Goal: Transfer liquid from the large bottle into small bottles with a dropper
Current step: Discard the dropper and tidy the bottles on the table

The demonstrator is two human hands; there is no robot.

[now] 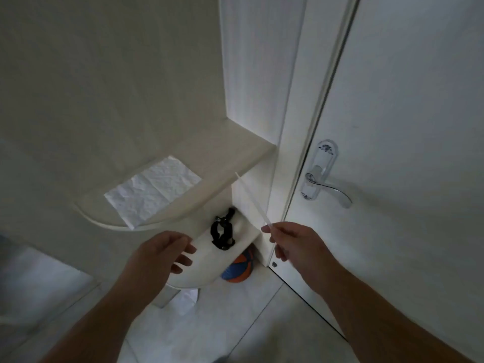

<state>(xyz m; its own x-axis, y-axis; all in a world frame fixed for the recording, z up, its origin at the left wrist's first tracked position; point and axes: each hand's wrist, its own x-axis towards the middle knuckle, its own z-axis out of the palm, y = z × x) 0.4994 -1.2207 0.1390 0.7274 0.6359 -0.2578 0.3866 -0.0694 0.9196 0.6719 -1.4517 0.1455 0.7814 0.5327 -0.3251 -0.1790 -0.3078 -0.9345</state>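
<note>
— Head view, right side first?
— Right hand [290, 242] pinched shut on a thin clear dropper [251, 203], held between thumb and fingertips near its lower end. Slanting up and to the left, tip ending just over the edge of the upper shelf [222, 163], in front of the white panel beside the door [406, 100].
— And the left?
— Left hand [162, 255] empty, fingers loosely spread and apart, hovering over the rim of the lower shelf [199, 258]. Touching nothing, as far as can be told.
— On the upper shelf?
— Only a creased white paper towel [154, 189], lying flat, one corner reaching the curved front edge.
— Lower down?
— A black strap-like object [222, 231] resting on the lower shelf, between the two hands. Beneath that, on the tiled floor [235, 323], an orange and blue ball [239, 268], partly hidden by the shelf. A scrap of white paper [187, 299] near it on the floor.
— To the right?
— Closed white door, silver lever handle [327, 186] on a decorated plate, well apart from the dropper.
— Bottles?
— Nowhere in view.
</note>
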